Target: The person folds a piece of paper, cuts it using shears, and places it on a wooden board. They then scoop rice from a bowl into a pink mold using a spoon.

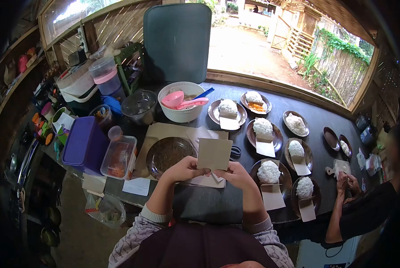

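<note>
A square piece of brown cardboard (214,152) is held upright in front of me over the table. My left hand (186,169) pinches its lower left corner, and my right hand (234,173) grips the lower right corner. Beneath and behind it are brown paper sheets (200,181) and a pair of scissors, of which the dark handles (236,151) show. An empty brown plate (171,156) lies just left of my hands. To the right, several plates carry mounds of white rice (268,172), most with a folded cardboard piece (272,196) against the rice.
A white rice basket (182,114) with a pink ladle (173,99) stands at the back. Leftward are a purple container (87,145) and a clear food box (119,157). At the right, another person's hands (345,182) work near a white board (341,167).
</note>
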Tool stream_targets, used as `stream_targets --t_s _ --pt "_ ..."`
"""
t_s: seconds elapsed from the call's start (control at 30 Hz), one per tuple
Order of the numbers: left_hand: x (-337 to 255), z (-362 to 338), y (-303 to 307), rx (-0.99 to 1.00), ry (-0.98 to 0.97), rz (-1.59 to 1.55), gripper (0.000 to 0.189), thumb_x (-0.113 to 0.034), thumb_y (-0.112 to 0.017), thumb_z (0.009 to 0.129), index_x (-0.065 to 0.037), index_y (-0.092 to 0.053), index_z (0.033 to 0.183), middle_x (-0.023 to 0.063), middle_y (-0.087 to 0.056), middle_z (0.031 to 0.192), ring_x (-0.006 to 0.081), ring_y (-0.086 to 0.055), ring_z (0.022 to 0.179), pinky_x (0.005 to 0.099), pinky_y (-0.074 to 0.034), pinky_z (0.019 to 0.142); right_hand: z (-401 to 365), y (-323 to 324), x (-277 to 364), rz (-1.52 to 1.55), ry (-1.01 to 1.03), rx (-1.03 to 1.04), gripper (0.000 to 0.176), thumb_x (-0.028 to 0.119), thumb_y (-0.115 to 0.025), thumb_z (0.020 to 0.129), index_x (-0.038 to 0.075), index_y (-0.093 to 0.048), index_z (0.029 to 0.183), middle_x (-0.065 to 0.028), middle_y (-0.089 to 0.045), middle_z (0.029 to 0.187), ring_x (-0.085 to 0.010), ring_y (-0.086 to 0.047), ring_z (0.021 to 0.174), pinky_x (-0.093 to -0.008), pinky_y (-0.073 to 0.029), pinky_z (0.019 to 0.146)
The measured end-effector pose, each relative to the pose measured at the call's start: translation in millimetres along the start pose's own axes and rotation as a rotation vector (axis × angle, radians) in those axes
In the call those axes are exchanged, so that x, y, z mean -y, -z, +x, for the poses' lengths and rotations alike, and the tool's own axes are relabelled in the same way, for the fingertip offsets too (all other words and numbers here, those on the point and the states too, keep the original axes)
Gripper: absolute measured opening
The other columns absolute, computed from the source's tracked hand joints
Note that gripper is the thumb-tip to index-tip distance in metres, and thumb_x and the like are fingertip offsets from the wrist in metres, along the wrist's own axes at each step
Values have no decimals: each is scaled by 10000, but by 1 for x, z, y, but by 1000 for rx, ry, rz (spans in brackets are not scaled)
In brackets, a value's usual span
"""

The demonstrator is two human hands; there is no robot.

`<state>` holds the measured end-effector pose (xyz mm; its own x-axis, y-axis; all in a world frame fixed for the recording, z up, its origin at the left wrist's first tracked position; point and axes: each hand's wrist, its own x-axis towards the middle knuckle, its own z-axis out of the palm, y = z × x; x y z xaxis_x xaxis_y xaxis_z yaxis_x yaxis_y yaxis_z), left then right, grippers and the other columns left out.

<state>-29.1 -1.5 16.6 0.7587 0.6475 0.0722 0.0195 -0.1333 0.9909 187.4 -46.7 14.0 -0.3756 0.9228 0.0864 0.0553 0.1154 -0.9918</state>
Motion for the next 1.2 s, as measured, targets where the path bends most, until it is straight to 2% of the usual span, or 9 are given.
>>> stream_targets --t_s 0.2,0.6,0.67,0.8,0.9,0.97,1.0,1.07,1.2 --pt "-1 1 -3 -61 5 -3 126 -55 -639 807 3 -660 917 10 -654 837 55 -560 774 221 -455 726 3 -8 -6 -1 17 -56 163 152 -631 830 5 -609 896 43 -546 687 -24 -459 608 -188 -366 529" --pt "-2 1 -4 -83 -51 8 164 -16 -628 798 6 -637 960 18 -646 878 64 -561 812 228 -453 750 2 -7 1 -91 55 -79 171 146 -629 832 6 -620 930 25 -551 689 -43 -480 628 -208 -398 560" --pt "-1 0 -4 -103 -64 -96 169 -68 -619 820 19 -626 965 7 -632 842 49 -542 777 219 -441 719 1 -5 3 -94 57 -97 180 148 -631 831 6 -623 941 19 -559 702 -49 -489 639 -214 -407 571" --pt "-4 -1 -1 -127 -54 -185 175 -72 -608 829 24 -621 975 7 -625 848 47 -538 778 212 -435 715 0 0 6 -98 43 -126 201 152 -641 824 8 -631 963 8 -578 736 -65 -513 666 -224 -426 599" --pt "-7 -3 0 -123 -49 -163 140 -70 -600 834 23 -625 936 1 -617 825 46 -535 761 207 -430 699 0 1 6 -99 22 -121 186 149 -646 819 4 -633 935 8 -577 732 -67 -514 659 -222 -423 598" --pt "-16 -5 0 -179 11 -174 78 -59 -590 846 17 -604 834 -12 -594 734 31 -508 627 181 -406 537 -1 4 5 -82 24 -144 176 148 -647 818 4 -633 917 10 -573 720 -64 -511 652 -220 -419 592" --pt "-14 -4 1 -180 11 -173 78 -59 -590 846 17 -604 834 -12 -594 734 31 -508 627 181 -406 537 -1 7 4 -63 26 -167 167 147 -649 816 3 -633 900 11 -568 708 -62 -508 645 -218 -414 587" --pt "-10 -3 3 -231 -35 -94 96 -66 -592 847 9 -590 787 -21 -579 689 12 -470 562 162 -347 461 -1 14 0 -70 32 -181 162 148 -649 816 4 -633 888 13 -564 697 -60 -505 637 -216 -409 580" --pt "-8 -4 5 -246 4 -127 91 -64 -589 847 9 -593 793 -11 -590 719 26 -504 621 171 -395 531 -1 17 -3 -62 61 -208 163 156 -653 813 6 -635 873 18 -560 678 -55 -503 623 -210 -397 565"
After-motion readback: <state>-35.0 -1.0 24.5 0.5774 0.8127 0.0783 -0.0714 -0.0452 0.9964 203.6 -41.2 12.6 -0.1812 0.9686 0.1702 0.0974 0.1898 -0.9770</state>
